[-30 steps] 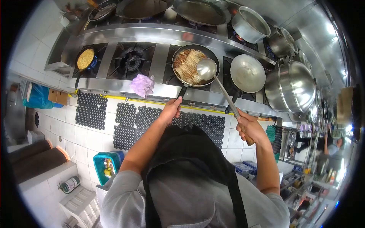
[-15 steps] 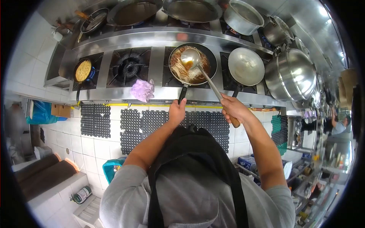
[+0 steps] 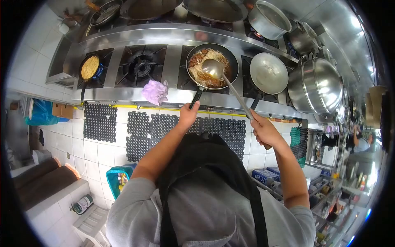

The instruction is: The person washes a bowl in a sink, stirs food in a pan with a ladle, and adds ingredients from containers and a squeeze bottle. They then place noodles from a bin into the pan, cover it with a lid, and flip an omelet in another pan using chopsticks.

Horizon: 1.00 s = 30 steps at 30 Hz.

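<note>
My left hand (image 3: 189, 115) is closed round the black handle of a frying pan (image 3: 234, 66) on the middle burner. Noodles in brown sauce (image 3: 200, 66) lie in that pan. My right hand (image 3: 264, 131) grips the long handle of a metal ladle (image 3: 213, 68), whose bowl rests among the noodles. Right of this pan stands a pale, empty-looking pan (image 3: 269, 73). At the stove's front edge lies a crumpled purple cloth (image 3: 155, 92). A small pan at the left holds a flat yellow food (image 3: 90, 68) over a blue flame.
A bare burner (image 3: 142, 69) lies left of the noodle pan. Large woks (image 3: 214, 10) and a metal pot (image 3: 269, 20) stand on the rear range. A big steel vessel (image 3: 317, 85) sits at the right. Black mats (image 3: 100, 123) cover part of the floor.
The ladle's bowl has moved down and right within the pan, and my right hand has shifted right and down. The pan is tilted differently, with the noodles spread more. The view has shifted slightly.
</note>
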### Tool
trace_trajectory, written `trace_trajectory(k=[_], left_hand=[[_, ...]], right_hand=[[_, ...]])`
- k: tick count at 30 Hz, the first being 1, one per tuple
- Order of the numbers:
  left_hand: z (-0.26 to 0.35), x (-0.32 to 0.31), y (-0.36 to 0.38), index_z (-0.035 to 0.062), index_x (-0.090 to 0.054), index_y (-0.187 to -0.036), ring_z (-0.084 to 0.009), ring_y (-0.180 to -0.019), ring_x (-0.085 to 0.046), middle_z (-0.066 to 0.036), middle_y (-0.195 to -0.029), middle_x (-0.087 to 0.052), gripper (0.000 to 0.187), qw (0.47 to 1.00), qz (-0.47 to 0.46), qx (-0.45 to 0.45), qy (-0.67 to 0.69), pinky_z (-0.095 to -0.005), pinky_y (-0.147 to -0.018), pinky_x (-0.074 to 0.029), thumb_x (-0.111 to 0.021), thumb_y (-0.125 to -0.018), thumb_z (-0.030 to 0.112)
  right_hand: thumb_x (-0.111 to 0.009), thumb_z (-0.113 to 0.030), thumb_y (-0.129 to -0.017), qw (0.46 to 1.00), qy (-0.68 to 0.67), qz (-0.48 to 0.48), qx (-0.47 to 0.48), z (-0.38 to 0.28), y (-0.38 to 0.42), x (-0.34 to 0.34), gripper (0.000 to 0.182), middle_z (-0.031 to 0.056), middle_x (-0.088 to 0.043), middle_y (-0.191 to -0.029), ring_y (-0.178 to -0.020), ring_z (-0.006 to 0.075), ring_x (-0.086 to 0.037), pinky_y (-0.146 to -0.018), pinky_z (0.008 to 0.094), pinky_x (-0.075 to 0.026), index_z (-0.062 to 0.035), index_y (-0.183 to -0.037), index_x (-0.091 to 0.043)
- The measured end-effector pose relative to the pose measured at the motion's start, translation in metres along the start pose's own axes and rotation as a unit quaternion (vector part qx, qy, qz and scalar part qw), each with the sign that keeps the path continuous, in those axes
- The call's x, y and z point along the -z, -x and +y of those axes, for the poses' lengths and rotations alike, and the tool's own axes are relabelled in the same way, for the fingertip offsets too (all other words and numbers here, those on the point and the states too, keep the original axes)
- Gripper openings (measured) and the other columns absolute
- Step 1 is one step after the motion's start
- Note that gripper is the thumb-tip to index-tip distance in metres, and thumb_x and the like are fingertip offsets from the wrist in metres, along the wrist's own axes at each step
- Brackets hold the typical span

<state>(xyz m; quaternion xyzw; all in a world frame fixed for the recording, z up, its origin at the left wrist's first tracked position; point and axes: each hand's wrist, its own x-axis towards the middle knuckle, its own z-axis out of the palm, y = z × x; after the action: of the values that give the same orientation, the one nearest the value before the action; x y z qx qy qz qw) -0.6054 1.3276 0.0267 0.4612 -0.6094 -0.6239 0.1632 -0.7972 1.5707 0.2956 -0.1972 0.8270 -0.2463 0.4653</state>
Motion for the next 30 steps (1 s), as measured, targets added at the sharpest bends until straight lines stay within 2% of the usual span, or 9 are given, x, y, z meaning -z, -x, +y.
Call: trace_trajectory(k=[1, 3, 4, 5, 7, 8, 14, 22, 30], left_hand=[[0.002, 0.006, -0.003, -0.0005, -0.063, -0.088, -0.0232, -0.059, -0.062, -0.010, -0.072, -0.066, 0.055, 1.000, -0.001, -0.001, -0.002, -0.0437, -0.058, -0.052, -0.070, -0.107, 0.051], [0.013, 0.024, -0.015, 0.0090, -0.060, -0.088, -0.0168, -0.052, -0.051, 0.001, -0.067, -0.055, 0.046, 0.933, -0.192, 0.188, 0.238, -0.0354, -0.051, -0.043, -0.072, -0.107, 0.050], [0.019, 0.030, -0.019, 0.0145, -0.058, -0.091, -0.0133, -0.049, -0.042, 0.004, -0.066, -0.048, 0.040, 0.903, -0.242, 0.212, 0.286, -0.0298, -0.048, -0.038, -0.073, -0.106, 0.048], [0.017, 0.032, -0.022, 0.0145, -0.058, -0.091, -0.0133, -0.049, -0.042, 0.004, -0.066, -0.048, 0.040, 0.902, -0.238, 0.214, 0.288, -0.0298, -0.048, -0.038, -0.073, -0.106, 0.048], [0.019, 0.034, -0.025, 0.0152, -0.058, -0.091, -0.0112, -0.048, -0.038, 0.004, -0.067, -0.049, 0.039, 0.895, -0.279, 0.206, 0.280, -0.0272, -0.048, -0.036, -0.074, -0.106, 0.047], [0.022, 0.030, -0.020, 0.0132, -0.060, -0.090, -0.0087, -0.049, -0.040, 0.005, -0.067, -0.050, 0.040, 0.928, -0.225, 0.178, 0.236, -0.0276, -0.047, -0.036, -0.075, -0.106, 0.046], [0.029, 0.022, -0.006, 0.0068, -0.064, -0.093, -0.0076, -0.050, -0.042, 0.005, -0.068, -0.051, 0.043, 0.979, -0.097, 0.113, 0.137, -0.0282, -0.044, -0.034, -0.075, -0.105, 0.047], [0.021, 0.026, -0.018, 0.0082, -0.062, -0.100, -0.0080, -0.048, -0.039, 0.005, -0.068, -0.048, 0.045, 0.956, -0.161, 0.159, 0.187, -0.0274, -0.043, -0.031, -0.072, -0.107, 0.051], [0.023, 0.039, -0.001, 0.0088, -0.059, -0.116, -0.0108, -0.057, -0.051, 0.001, -0.081, -0.058, 0.058, 0.948, -0.164, 0.181, 0.203, -0.0293, -0.052, -0.047, -0.055, -0.111, 0.067]], right_hand=[[-0.052, -0.025, -0.114, 1.000, -0.002, 0.001, 0.000, -0.003, 0.004, 0.003, 0.060, 0.0008, -0.056, -0.075, -0.050, 0.0113, -0.052, -0.044, 0.0313, -0.048, -0.0201, -0.172, -0.041], [-0.054, -0.024, -0.112, 0.997, 0.068, 0.027, 0.034, -0.014, 0.011, 0.016, 0.058, 0.0053, -0.063, -0.080, -0.053, 0.0122, -0.055, -0.047, 0.0321, -0.049, -0.0166, -0.169, -0.046], [-0.057, -0.020, -0.110, 0.984, 0.144, 0.065, 0.082, -0.015, 0.018, 0.026, 0.055, 0.0154, -0.074, -0.087, -0.057, 0.0241, -0.066, -0.059, 0.0419, -0.057, -0.0142, -0.164, -0.053], [-0.057, -0.020, -0.110, 0.984, 0.146, 0.060, 0.082, -0.011, 0.024, 0.035, 0.055, 0.0154, -0.074, -0.087, -0.057, 0.0241, -0.066, -0.059, 0.0419, -0.057, -0.0142, -0.164, -0.053], [-0.060, -0.017, -0.107, 0.902, 0.356, 0.150, 0.190, -0.012, 0.035, 0.054, 0.054, 0.0251, -0.077, -0.093, -0.070, 0.0402, -0.073, -0.075, 0.0537, -0.060, -0.0137, -0.161, -0.056], [-0.063, -0.017, -0.105, 0.903, 0.383, 0.138, 0.138, -0.024, 0.045, 0.057, 0.056, 0.0272, -0.077, -0.096, -0.083, 0.0485, -0.074, -0.084, 0.0606, -0.058, -0.0153, -0.161, -0.057], [-0.065, -0.019, -0.105, 0.848, 0.488, 0.139, 0.155, -0.014, 0.023, 0.036, 0.060, 0.0244, -0.077, -0.090, -0.086, 0.0438, -0.075, -0.081, 0.0576, -0.060, -0.0181, -0.164, -0.052], [-0.066, -0.016, -0.104, 0.820, 0.515, 0.136, 0.206, -0.025, 0.035, 0.038, 0.061, 0.0223, -0.074, -0.084, -0.078, 0.0436, -0.072, -0.076, 0.0565, -0.058, -0.0175, -0.163, -0.053], [-0.059, -0.018, -0.108, 0.924, 0.306, 0.084, 0.215, -0.038, 0.022, 0.015, 0.057, 0.0327, -0.076, -0.103, -0.099, 0.0513, -0.074, -0.092, 0.0592, -0.057, -0.0073, -0.164, -0.050]])
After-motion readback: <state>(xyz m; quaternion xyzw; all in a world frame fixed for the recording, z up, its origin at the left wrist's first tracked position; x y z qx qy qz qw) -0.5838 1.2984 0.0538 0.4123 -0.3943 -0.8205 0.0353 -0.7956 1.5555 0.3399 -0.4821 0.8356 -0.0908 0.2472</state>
